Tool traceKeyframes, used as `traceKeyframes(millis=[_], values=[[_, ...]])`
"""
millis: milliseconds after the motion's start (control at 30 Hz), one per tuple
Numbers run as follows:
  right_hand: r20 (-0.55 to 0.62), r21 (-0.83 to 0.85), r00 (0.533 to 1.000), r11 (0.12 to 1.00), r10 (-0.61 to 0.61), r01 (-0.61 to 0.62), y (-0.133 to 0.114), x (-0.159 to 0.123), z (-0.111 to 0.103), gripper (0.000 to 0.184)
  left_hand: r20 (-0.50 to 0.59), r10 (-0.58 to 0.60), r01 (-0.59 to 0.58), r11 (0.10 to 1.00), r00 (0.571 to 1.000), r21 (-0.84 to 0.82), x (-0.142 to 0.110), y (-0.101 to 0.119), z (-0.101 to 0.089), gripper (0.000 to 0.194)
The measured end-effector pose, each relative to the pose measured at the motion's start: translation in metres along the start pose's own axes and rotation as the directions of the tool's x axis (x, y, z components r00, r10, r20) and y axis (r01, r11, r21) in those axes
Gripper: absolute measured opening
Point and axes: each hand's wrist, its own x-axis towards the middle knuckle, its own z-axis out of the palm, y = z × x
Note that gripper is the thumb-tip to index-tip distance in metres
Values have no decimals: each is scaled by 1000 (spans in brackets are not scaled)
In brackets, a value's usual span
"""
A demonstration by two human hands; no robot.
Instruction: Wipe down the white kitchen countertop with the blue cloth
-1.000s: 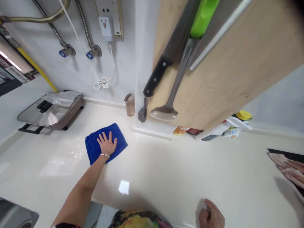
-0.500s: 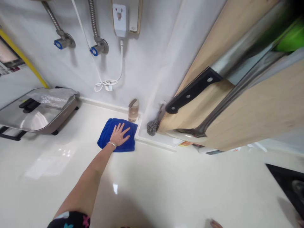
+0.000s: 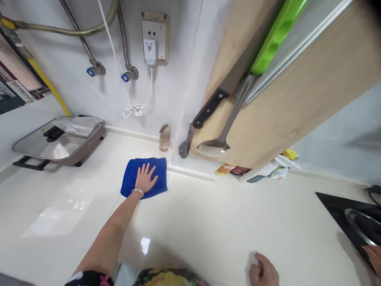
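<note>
My left hand (image 3: 145,179) lies flat with fingers spread on a folded blue cloth (image 3: 128,174), pressing it to the white countertop (image 3: 190,222). A small clear bottle (image 3: 164,140) with a brownish tint stands just behind the cloth, near the wall. At the bottom right, my right hand (image 3: 266,271) rests low over the counter, its fingers curled in loosely. Nothing shows in it, and its wrist is out of view.
A lidded electric pan (image 3: 71,155) sits at the left. A wooden panel (image 3: 268,123) with a black-handled knife (image 3: 210,108), a ladle (image 3: 218,147) and a green-handled tool (image 3: 276,35) juts out at right. A steel scrubber (image 3: 184,149) hangs beside it. A black cooktop (image 3: 336,206) lies far right.
The blue cloth under my left hand has slid back toward me, away from the bottle. My right hand has come further into view. The camera view has shifted, showing more of the panel and cooktop.
</note>
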Motion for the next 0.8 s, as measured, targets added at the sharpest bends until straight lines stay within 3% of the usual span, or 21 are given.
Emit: traceKeyframes(millis=[233,500,667,800], values=[[-6,56,1000,998,21,-20,-14,0,-3,38,7,-8,7,998,1000,59,-94,16,-22,62],[-21,112,999,993,25,-23,-17,-3,-5,40,-8,-32,33,996,999,88,-191,67,-29,64],[-3,163,999,985,49,-48,-9,-9,-2,47,10,-27,26,994,1000,107,-215,87,-30,63],[-7,155,1000,988,4,-3,-1,-15,7,52,51,43,-47,995,998,87,-202,70,-35,61]])
